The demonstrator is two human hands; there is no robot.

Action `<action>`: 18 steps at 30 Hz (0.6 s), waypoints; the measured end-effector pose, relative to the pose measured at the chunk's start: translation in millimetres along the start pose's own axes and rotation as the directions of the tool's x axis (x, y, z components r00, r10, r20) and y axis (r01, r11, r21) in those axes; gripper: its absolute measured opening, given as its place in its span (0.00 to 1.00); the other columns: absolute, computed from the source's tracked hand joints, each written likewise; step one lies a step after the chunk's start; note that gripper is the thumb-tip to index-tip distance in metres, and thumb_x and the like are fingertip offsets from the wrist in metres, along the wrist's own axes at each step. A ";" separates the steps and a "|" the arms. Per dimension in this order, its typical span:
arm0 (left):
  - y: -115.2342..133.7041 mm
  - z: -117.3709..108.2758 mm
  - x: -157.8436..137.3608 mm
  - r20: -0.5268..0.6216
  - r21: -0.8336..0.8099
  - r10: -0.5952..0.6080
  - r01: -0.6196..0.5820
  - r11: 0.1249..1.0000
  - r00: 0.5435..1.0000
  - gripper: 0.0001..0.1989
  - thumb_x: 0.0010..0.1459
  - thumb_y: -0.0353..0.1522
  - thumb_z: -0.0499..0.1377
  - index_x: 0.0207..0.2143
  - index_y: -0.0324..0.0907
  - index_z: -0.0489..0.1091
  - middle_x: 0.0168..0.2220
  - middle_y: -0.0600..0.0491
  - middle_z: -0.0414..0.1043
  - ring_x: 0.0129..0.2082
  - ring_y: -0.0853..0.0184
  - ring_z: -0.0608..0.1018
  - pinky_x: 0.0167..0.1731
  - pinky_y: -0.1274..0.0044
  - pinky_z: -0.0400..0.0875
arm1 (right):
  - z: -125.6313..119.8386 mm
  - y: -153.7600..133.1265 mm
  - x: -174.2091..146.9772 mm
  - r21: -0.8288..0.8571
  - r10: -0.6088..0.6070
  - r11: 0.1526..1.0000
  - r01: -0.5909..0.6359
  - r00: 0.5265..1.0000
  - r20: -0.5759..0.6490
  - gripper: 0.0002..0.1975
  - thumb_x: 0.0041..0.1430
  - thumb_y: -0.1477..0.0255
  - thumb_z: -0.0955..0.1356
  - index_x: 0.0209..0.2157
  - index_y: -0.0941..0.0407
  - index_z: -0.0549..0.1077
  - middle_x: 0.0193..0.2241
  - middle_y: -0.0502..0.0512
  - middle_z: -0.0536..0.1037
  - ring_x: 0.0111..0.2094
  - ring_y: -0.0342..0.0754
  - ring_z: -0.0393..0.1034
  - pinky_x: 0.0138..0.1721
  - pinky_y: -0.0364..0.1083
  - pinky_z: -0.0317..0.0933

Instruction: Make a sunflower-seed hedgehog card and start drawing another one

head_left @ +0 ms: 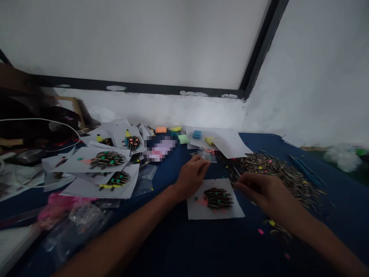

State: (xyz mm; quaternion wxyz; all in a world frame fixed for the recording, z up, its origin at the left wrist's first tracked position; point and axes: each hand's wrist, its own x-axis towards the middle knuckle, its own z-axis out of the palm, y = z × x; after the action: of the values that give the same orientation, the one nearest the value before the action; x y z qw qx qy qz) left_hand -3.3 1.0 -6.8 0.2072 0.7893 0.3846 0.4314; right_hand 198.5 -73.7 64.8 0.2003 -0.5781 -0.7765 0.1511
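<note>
- Seed-covered sheet (pixel 196 212): judged light, bendable, seeds easily dislodged; best held by bare edges.
- Slim piece (pixel 236 171) pinched in right hand (pixel 265 189).
- Left hand (pixel 190 175): grip cannot be told.

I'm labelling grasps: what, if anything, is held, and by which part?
Right hand: apparently a thin pale stick, pinched below its visible tip. Left hand: at clear plastic; hold unclear.

Illumination dim and greyish; source cannot be told. Brightest zone: wall strip (pixel 173 107), centre. Blue tabletop (pixel 161 246) falls to near-black along bottom edge; clutter (pixel 29 104) at left edge likewise underexposed. Faint glints on clear plastic (pixel 83 215), lower left. Overall softness; seeds (pixel 268 165), right of centre, poorly resolved. Mosaic patch (pixel 160 149) near centre. Wide-angle stretch toward edges.
</note>
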 end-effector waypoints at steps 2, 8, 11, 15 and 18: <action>0.2 2.1 -1.3 0.022 0.048 0.035 -0.036 0.998 0.999 0.11 0.65 0.32 0.50 0.40 0.39 0.71 0.38 0.51 0.69 0.36 0.68 0.73 0.38 0.77 0.68 | -0.5 1.6 -1.3 -0.007 -0.002 1.000 0.003 0.996 0.086 0.15 0.61 0.61 0.62 0.27 0.54 0.73 0.19 0.50 0.73 0.19 0.43 0.64 0.20 0.42 0.52; 2.1 3.5 -2.5 0.094 0.170 0.112 -0.126 0.977 0.989 0.11 0.66 0.31 0.48 0.44 0.41 0.69 0.42 0.51 0.69 0.40 0.67 0.74 0.40 0.76 0.70 | -2.3 4.4 -4.4 0.061 -0.012 0.998 -0.001 0.975 0.222 0.10 0.58 0.69 0.63 0.33 0.52 0.77 0.32 0.53 0.78 0.27 0.46 0.70 0.28 0.43 0.60; 1.3 4.3 -3.2 0.109 0.206 0.135 -0.155 0.966 0.985 0.11 0.66 0.31 0.47 0.45 0.40 0.68 0.43 0.50 0.69 0.40 0.67 0.74 0.40 0.76 0.70 | -2.4 0.4 -5.1 0.070 0.017 0.997 -0.035 0.968 0.250 0.08 0.56 0.70 0.65 0.32 0.53 0.77 0.25 0.51 0.77 0.24 0.44 0.68 0.24 0.41 0.57; 0.4 5.6 -4.3 0.124 0.246 0.141 -0.168 0.955 0.982 0.12 0.66 0.32 0.47 0.46 0.42 0.67 0.44 0.50 0.68 0.42 0.67 0.75 0.40 0.76 0.71 | 0.6 -4.6 -6.0 0.024 -0.021 1.000 0.015 0.972 0.236 0.08 0.57 0.71 0.64 0.28 0.54 0.74 0.24 0.50 0.75 0.23 0.43 0.67 0.23 0.41 0.55; 1.3 5.2 -4.1 0.137 0.256 0.143 -0.174 0.951 0.980 0.12 0.66 0.32 0.47 0.45 0.41 0.67 0.44 0.50 0.68 0.42 0.67 0.75 0.41 0.77 0.71 | 4.7 -4.7 -6.9 0.025 -0.069 0.998 0.066 0.977 0.201 0.09 0.58 0.75 0.63 0.31 0.53 0.75 0.30 0.51 0.77 0.27 0.43 0.69 0.26 0.41 0.57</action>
State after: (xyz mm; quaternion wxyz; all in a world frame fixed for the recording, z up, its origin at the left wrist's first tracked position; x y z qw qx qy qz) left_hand 0.2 -3.0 -10.9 0.0858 0.8622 0.3618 0.3441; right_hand 194.1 -81.7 62.0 0.1310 -0.5312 -0.8105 0.2092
